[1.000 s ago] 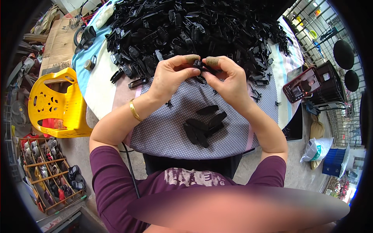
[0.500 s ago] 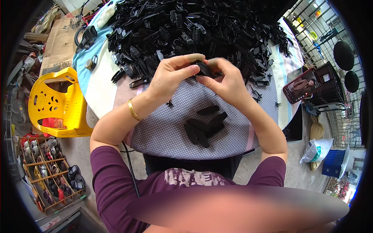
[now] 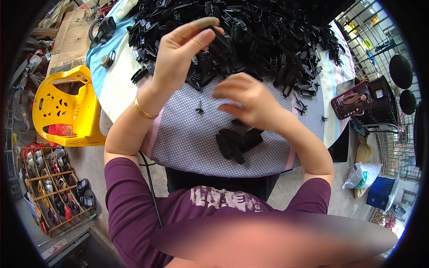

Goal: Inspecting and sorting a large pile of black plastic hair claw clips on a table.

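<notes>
L hand [image 3: 178,56] raised over clip heap [image 3: 250,31], pinching 1 black clip [image 3: 220,38]. R hand [image 3: 248,100] loosely curled, holding nothing visible, just above small stack, approx 4 clips [image 3: 237,142], near side of heap.

Open dotted cloth, crowded far edge

Passage is left across the dotted cloth [image 3: 187,134]; it is blocked beyond by the heap of black plastic clips [image 3: 268,35] and centrally by a small clip pile [image 3: 237,143].

Single head cam, fisheye, worn on person's head, looks steeply down & fwd from close over the surface [image 3: 120,89], forearms entering from the lower edge, floor bending round the rim; no 2nd view to overlap.
</notes>
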The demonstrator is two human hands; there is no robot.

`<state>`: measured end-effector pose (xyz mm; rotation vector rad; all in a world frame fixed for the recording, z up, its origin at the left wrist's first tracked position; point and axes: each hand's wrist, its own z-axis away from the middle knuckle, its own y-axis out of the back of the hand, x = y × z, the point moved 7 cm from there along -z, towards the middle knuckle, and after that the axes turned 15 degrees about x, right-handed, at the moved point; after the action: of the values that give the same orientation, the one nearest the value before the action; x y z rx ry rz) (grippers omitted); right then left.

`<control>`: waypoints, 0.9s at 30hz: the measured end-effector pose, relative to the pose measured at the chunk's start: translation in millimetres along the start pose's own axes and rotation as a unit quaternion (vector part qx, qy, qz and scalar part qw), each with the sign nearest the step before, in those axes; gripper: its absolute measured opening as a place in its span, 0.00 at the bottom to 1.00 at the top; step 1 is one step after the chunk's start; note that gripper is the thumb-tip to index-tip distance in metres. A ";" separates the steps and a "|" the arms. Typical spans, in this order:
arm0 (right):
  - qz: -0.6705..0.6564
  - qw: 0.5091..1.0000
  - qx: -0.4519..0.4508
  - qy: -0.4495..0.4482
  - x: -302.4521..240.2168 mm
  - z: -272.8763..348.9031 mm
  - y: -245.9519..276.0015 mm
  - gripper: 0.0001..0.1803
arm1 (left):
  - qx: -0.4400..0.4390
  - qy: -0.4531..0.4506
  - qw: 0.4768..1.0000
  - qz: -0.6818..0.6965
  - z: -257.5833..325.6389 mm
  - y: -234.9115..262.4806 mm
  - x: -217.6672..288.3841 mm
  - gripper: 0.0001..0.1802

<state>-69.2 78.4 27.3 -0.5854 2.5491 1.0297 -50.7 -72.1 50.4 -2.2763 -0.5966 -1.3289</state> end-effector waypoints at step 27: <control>0.290 0.950 0.055 -0.106 53.5 130.8 149.8 0.06 | -0.337 -0.123 0.916 -0.179 82.4 -75.6 -13.0 0.22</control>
<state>-169.1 256.5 0.8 0.3188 2.6076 1.0402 -41.8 34.0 13.8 -3.0408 -0.7529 -1.6150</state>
